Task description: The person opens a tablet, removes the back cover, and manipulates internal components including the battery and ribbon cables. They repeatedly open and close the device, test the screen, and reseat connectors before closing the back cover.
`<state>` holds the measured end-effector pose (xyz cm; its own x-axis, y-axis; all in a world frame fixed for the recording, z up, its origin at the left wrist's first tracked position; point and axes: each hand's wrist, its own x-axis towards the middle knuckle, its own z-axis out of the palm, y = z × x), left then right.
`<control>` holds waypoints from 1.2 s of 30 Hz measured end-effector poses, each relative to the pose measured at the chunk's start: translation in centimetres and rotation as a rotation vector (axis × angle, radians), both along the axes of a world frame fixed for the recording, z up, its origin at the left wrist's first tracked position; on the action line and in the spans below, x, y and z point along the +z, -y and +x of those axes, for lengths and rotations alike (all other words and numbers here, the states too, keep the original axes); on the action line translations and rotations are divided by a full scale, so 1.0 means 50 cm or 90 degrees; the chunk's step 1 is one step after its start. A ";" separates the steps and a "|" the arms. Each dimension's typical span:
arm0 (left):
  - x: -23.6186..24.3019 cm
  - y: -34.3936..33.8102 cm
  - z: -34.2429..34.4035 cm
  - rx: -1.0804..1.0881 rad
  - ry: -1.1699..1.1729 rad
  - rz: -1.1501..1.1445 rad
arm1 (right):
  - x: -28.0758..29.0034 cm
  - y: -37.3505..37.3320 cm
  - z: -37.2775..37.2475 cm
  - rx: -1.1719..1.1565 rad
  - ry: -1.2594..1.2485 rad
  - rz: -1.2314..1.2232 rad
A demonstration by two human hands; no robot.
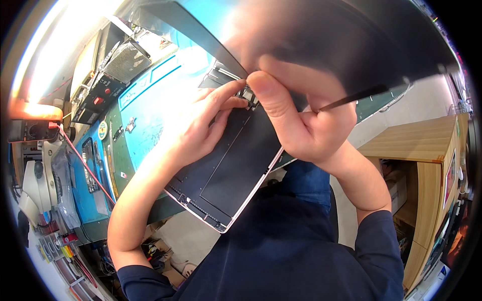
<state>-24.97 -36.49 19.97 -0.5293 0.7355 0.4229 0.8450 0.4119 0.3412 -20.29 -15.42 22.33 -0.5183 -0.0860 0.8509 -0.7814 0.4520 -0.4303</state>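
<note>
A large glossy dark panel (381, 45), like a display screen, stands tilted up across the top right and reflects a hand. My right hand (314, 123) is closed on its lower corner, the thumb along the near side. Below lies a flat black device casing (236, 160) with a thin silvery rim, its near corner reaching past the bench edge. My left hand (193, 125) rests over the casing's far left part. Its thumb and index finger pinch at a small dark metallic piece (248, 98) beside the panel's corner; the fingertips partly hide it.
A blue work mat (150, 105) covers the bench at left. A black box-shaped instrument (108, 83) stands at its back. Tools (103, 170) and a red cable (85, 163) lie at the left. A wooden cabinet (427, 145) stands at right.
</note>
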 end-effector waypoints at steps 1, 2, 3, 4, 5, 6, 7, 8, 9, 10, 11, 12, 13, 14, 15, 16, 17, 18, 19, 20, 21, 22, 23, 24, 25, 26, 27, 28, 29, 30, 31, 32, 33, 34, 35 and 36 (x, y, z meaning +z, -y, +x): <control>-0.001 0.000 0.001 0.002 0.003 0.003 | -0.001 0.000 0.000 0.003 0.000 -0.002; -0.002 0.000 0.000 0.002 0.006 0.007 | -0.002 -0.001 0.000 0.004 0.000 -0.002; -0.003 -0.001 -0.002 -0.006 -0.001 0.008 | -0.002 -0.002 0.000 0.006 0.001 -0.002; -0.005 -0.001 -0.004 -0.013 -0.008 0.009 | -0.003 -0.003 0.000 0.008 0.000 -0.004; -0.005 0.000 -0.005 -0.018 -0.015 0.009 | -0.003 -0.002 -0.001 0.013 -0.002 -0.006; -0.007 0.000 -0.005 -0.026 -0.029 0.020 | -0.003 -0.001 -0.001 0.018 -0.005 -0.011; -0.009 0.000 -0.006 -0.035 -0.044 0.031 | -0.004 0.000 -0.001 0.020 -0.007 -0.014; -0.011 0.000 -0.007 -0.046 -0.058 0.042 | -0.005 0.000 -0.001 0.021 -0.009 -0.016; -0.011 0.000 -0.007 -0.048 -0.065 0.041 | -0.006 -0.001 -0.001 0.020 -0.009 -0.017; -0.011 0.000 -0.006 -0.050 -0.072 0.039 | -0.008 -0.001 -0.001 0.019 -0.011 -0.019; -0.009 -0.001 -0.005 -0.052 -0.079 0.037 | -0.008 -0.002 0.000 0.017 -0.012 -0.020; -0.007 -0.001 -0.005 -0.058 -0.089 0.033 | -0.009 -0.002 0.000 0.016 -0.015 -0.024; -0.005 -0.001 -0.004 -0.064 -0.099 0.029 | -0.010 -0.003 0.000 0.015 -0.015 -0.025; -0.004 -0.002 -0.004 -0.070 -0.109 0.025 | -0.011 -0.003 -0.001 0.012 -0.016 -0.026; -0.004 -0.002 -0.002 -0.063 -0.108 0.018 | -0.012 -0.005 -0.001 0.009 -0.016 -0.026; -0.003 -0.003 0.003 -0.056 -0.107 0.010 | -0.013 -0.006 -0.001 0.008 -0.017 -0.026; -0.002 -0.003 0.009 -0.048 -0.106 0.003 | -0.013 -0.006 -0.002 0.006 -0.019 -0.027; 0.000 -0.006 0.018 -0.032 -0.098 -0.009 | -0.012 -0.005 -0.002 0.006 -0.022 -0.028; 0.004 -0.010 0.029 -0.016 -0.090 -0.020 | -0.011 -0.005 -0.002 0.007 -0.023 -0.027; 0.009 -0.015 0.039 0.000 -0.081 -0.033 | -0.010 -0.004 -0.002 0.007 -0.024 -0.027; 0.012 -0.020 0.046 -0.001 -0.088 -0.041 | -0.009 -0.004 -0.003 0.008 -0.023 -0.024; 0.011 -0.021 0.051 0.005 -0.090 -0.045 | -0.009 -0.004 -0.003 0.010 -0.024 -0.023; 0.010 -0.022 0.055 0.012 -0.092 -0.050 | -0.009 -0.004 -0.003 0.014 -0.024 -0.023; 0.009 -0.022 0.059 0.019 -0.094 -0.056 | -0.009 -0.004 -0.004 0.018 -0.025 -0.025; 0.009 -0.022 0.064 0.030 -0.091 -0.062 | -0.009 -0.004 -0.005 0.021 -0.027 -0.028; 0.009 -0.024 0.069 0.041 -0.088 -0.068 | -0.010 -0.005 -0.005 0.022 -0.029 -0.030; 0.008 -0.024 0.072 0.053 -0.085 -0.073 | -0.009 -0.004 -0.006 0.021 -0.032 -0.034; 0.006 -0.025 0.073 0.058 -0.082 -0.069 | -0.009 -0.004 -0.007 0.025 -0.030 -0.039; 0.004 -0.024 0.074 0.063 -0.079 -0.066 | -0.010 -0.004 -0.008 0.030 -0.029 -0.045; 0.003 -0.024 0.075 0.069 -0.077 -0.062 | -0.011 -0.004 -0.009 0.039 -0.024 -0.052; 0.004 -0.023 0.075 0.067 -0.076 -0.061 | -0.011 -0.005 -0.010 0.042 -0.027 -0.052; 0.004 -0.023 0.074 0.064 -0.076 -0.059 | -0.011 -0.006 -0.012 0.044 -0.029 -0.051; 0.005 -0.024 0.073 0.061 -0.075 -0.057 | -0.010 -0.006 -0.013 0.039 -0.040 -0.044; 0.006 -0.025 0.074 0.066 -0.077 -0.059 | -0.009 -0.007 -0.014 0.035 -0.049 -0.038; 0.007 -0.026 0.077 0.071 -0.078 -0.062 | -0.009 -0.008 -0.015 0.031 -0.058 -0.033; 0.009 -0.028 0.079 0.075 -0.080 -0.064 | -0.009 -0.009 -0.016 0.028 -0.066 -0.029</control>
<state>-21.04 -35.08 20.41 -0.5624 0.7134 0.4181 0.8219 0.5375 0.1884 -21.11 -14.95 21.90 -0.4239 -0.0668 0.9032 -0.8413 0.3983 -0.3654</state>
